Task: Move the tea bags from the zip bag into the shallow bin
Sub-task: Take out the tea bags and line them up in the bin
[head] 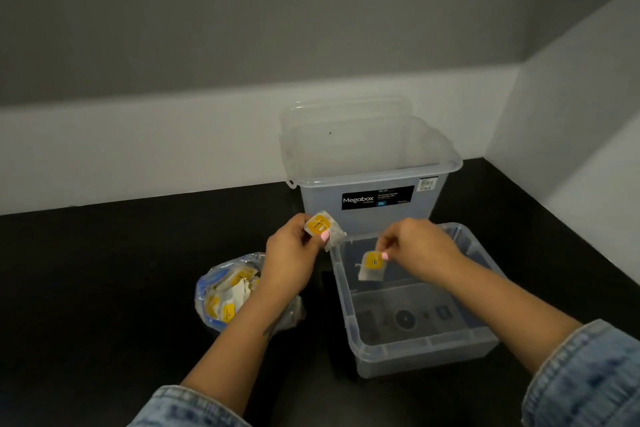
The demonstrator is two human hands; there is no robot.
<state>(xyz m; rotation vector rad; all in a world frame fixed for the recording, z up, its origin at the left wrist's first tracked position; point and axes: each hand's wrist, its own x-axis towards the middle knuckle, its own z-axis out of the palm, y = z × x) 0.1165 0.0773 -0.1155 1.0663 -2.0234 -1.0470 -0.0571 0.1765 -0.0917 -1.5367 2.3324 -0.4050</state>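
A clear zip bag [221, 291] lies on the black counter at left, holding several tea bags with yellow tags. My left hand [292, 255] pinches one tea bag [323, 227] just left of the shallow bin's far left corner. Over the far part of the clear shallow bin [422, 354], my right hand [415, 248] pinches a second tea bag [372, 265], which hangs by its yellow tag above the bin's floor. No tea bag lies on the visible floor of the bin.
A taller clear Megabox tub [367, 191] stands right behind the shallow bin, with a clear lid [346, 111] leaning against the wall behind it. White walls close off the back and the right side. The black counter [104, 270] stretches out to the left.
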